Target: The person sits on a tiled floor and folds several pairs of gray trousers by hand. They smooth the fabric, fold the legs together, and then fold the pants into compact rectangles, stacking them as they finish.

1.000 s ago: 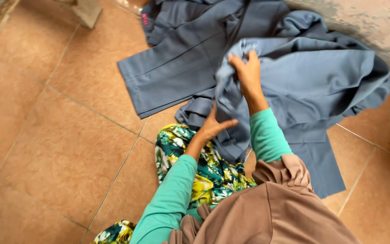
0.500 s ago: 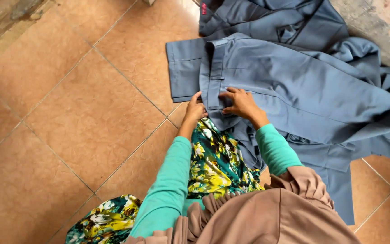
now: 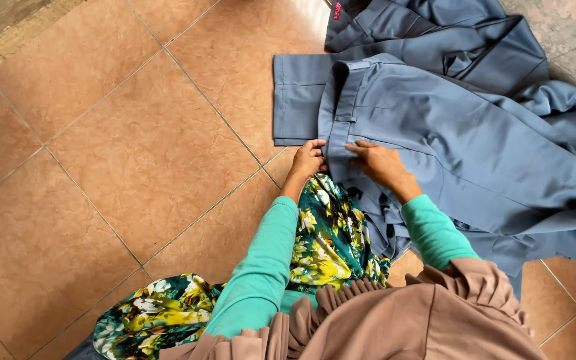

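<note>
Grey-blue trousers [image 3: 461, 140] lie spread on the tiled floor in the head view, their waistband turned toward me. My left hand [image 3: 309, 160] pinches the near edge of the waistband. My right hand [image 3: 381, 163] rests on the cloth just beside it, fingers closed on the same edge. Both arms wear teal sleeves. A second grey-blue garment [image 3: 435, 27] lies bunched behind the trousers, and a flat folded piece [image 3: 298, 100] sticks out to the left under the waistband.
A green and yellow floral cloth [image 3: 331, 240] covers my legs below the hands. A brown pleated fabric [image 3: 395, 320] hangs at the bottom of the view. Orange-brown floor tiles [image 3: 115, 173] stretch to the left; a rough grey wall [image 3: 568, 33] stands at the upper right.
My right hand came down from holding cloth up in the air, and the trousers now lie flat. Both hands have gathered at the waistband edge.
</note>
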